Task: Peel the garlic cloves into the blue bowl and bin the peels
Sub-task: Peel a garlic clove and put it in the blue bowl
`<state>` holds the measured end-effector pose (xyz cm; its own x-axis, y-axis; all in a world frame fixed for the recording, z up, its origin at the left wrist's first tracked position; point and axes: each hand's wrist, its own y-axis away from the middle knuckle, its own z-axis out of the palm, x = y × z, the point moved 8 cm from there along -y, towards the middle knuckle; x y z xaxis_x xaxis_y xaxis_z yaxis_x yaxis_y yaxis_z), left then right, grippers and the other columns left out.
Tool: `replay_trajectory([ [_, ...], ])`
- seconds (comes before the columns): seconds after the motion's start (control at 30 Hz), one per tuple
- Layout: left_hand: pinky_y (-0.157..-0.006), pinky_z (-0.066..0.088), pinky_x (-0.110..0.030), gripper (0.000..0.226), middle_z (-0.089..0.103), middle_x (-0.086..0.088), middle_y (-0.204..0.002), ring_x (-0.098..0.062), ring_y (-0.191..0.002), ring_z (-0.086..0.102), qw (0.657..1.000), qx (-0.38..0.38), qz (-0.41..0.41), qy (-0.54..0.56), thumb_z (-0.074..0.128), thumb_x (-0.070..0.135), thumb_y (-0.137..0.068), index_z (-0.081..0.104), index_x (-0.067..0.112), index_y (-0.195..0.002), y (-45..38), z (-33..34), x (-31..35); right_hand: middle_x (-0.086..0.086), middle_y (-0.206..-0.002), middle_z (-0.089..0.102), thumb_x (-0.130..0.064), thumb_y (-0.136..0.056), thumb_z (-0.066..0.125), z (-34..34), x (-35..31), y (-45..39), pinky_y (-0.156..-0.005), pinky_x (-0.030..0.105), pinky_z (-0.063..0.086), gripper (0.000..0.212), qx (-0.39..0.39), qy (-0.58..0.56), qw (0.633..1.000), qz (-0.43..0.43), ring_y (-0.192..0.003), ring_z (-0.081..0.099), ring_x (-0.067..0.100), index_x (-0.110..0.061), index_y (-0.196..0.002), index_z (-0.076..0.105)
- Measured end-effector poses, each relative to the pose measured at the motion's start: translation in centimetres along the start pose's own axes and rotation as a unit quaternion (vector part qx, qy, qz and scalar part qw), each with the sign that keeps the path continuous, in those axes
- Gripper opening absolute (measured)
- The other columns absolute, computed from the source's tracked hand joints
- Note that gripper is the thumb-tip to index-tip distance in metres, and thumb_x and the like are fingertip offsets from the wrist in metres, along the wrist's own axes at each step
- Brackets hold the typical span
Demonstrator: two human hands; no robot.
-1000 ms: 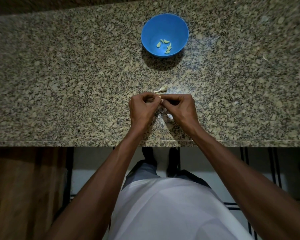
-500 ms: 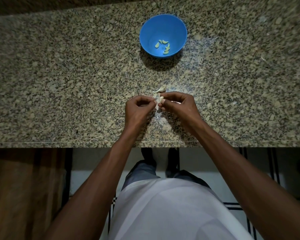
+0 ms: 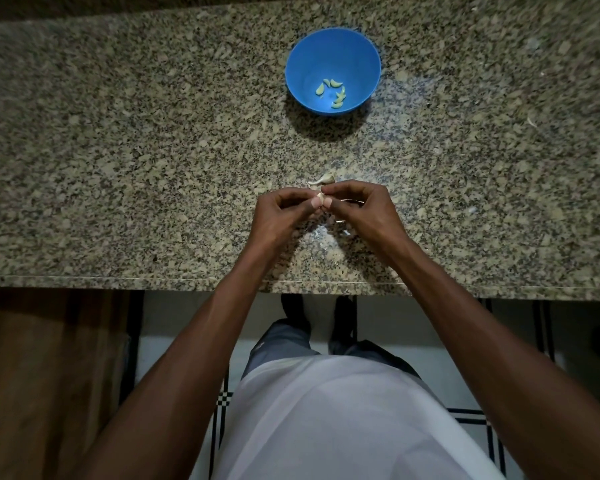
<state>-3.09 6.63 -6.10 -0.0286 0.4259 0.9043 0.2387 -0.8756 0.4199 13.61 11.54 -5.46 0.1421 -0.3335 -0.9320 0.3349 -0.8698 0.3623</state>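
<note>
A blue bowl [image 3: 333, 57] stands on the speckled granite counter [image 3: 118, 168], far centre, with several peeled garlic cloves [image 3: 333, 93] lying in its bottom. Close to the counter's front edge, my left hand [image 3: 279, 218] and my right hand [image 3: 364, 209] meet fingertip to fingertip, both pinching one small garlic clove [image 3: 319, 196] between thumbs and forefingers. Most of that clove is hidden by my fingers. Another unpeeled clove [image 3: 323, 179] lies on the counter just beyond my hands. Thin pale peel scraps [image 3: 329, 230] lie on the counter under my hands.
The counter's front edge [image 3: 118, 278] runs across the middle of the view. Below it are a tiled floor, my legs and white shirt, and a brown wooden cabinet [image 3: 42, 375] at lower left. Small pale flecks [image 3: 530, 121] lie on the counter at right.
My hands parted slightly half a second ago, then came together again on the clove. The view has shifted a little; bowl and loose clove stay put.
</note>
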Motion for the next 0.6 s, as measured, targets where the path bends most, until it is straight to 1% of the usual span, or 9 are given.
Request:
replay_trajectory([
  [0.07,-0.087,0.063,-0.040,0.026,0.080,-0.008,-0.102,-0.024,-0.098,0.077,1.000,0.005,-0.006,0.000,0.085,0.017,-0.083,0.078,0.004,-0.105,0.0,-0.3,0.2,0.003,-0.107,0.080,-0.020,-0.091,0.082,0.2,0.1,0.0,-0.083,0.029,0.063,0.023,-0.014,0.015,1.000,0.001,-0.098,0.077,0.018,-0.008,-0.111,0.080],
  [0.17,-0.084,0.063,-0.035,0.028,0.080,-0.009,-0.099,-0.024,-0.095,0.077,1.000,0.014,-0.009,0.011,0.087,0.015,-0.080,0.077,0.001,-0.102,0.0,-0.6,0.3,0.008,-0.099,0.081,-0.022,-0.093,0.079,0.6,0.3,0.0,-0.082,0.033,0.063,0.025,-0.029,0.013,0.999,0.009,-0.094,0.078,0.024,-0.006,-0.112,0.079],
  [0.23,-0.083,0.063,-0.035,0.029,0.080,-0.011,-0.098,-0.024,-0.093,0.078,0.999,0.028,-0.009,0.015,0.088,0.014,-0.079,0.077,0.000,-0.101,0.1,-0.6,0.2,0.007,-0.094,0.081,-0.024,-0.093,0.079,0.7,0.2,0.0,-0.080,0.036,0.064,0.025,-0.014,0.041,0.999,0.001,-0.088,0.078,0.024,-0.006,-0.111,0.079],
  [0.3,-0.085,0.063,-0.039,0.026,0.080,-0.012,-0.096,-0.026,-0.092,0.078,0.998,0.053,-0.010,0.020,0.088,0.010,-0.079,0.078,-0.001,-0.100,0.2,-0.6,0.1,0.006,-0.090,0.081,-0.025,-0.094,0.079,0.6,-0.1,0.1,-0.079,0.038,0.066,0.025,0.015,0.074,0.997,-0.021,-0.082,0.079,0.020,-0.006,-0.110,0.079],
  [0.37,-0.083,0.064,-0.041,0.021,0.080,-0.012,-0.092,-0.027,-0.089,0.078,0.996,0.080,-0.010,0.031,0.088,0.007,-0.078,0.079,0.000,-0.097,0.3,-0.5,0.0,0.005,-0.090,0.081,-0.027,-0.094,0.079,0.5,-0.3,0.2,-0.077,0.040,0.067,0.026,0.042,0.096,0.994,-0.036,-0.080,0.079,0.016,-0.007,-0.110,0.080],
  [0.5,-0.074,0.064,-0.035,0.016,0.080,-0.010,-0.086,-0.026,-0.082,0.079,0.992,0.117,-0.008,0.054,0.087,0.004,-0.078,0.080,0.001,-0.092,0.7,-0.2,0.1,0.003,-0.089,0.081,-0.029,-0.092,0.081,0.3,-0.9,0.3,-0.075,0.038,0.067,0.026,0.071,0.115,0.989,-0.057,-0.078,0.079,0.011,-0.008,-0.108,0.081],
  [0.6,-0.071,0.064,-0.032,0.017,0.080,-0.011,-0.088,-0.024,-0.081,0.079,0.988,0.147,-0.015,0.052,0.085,0.003,-0.080,0.080,0.000,-0.096,1.1,0.2,0.1,0.000,-0.086,0.081,-0.030,-0.090,0.083,0.2,-1.0,0.5,-0.071,0.034,0.066,0.025,0.082,0.105,0.989,-0.061,-0.076,0.078,0.010,-0.010,-0.105,0.082],
])
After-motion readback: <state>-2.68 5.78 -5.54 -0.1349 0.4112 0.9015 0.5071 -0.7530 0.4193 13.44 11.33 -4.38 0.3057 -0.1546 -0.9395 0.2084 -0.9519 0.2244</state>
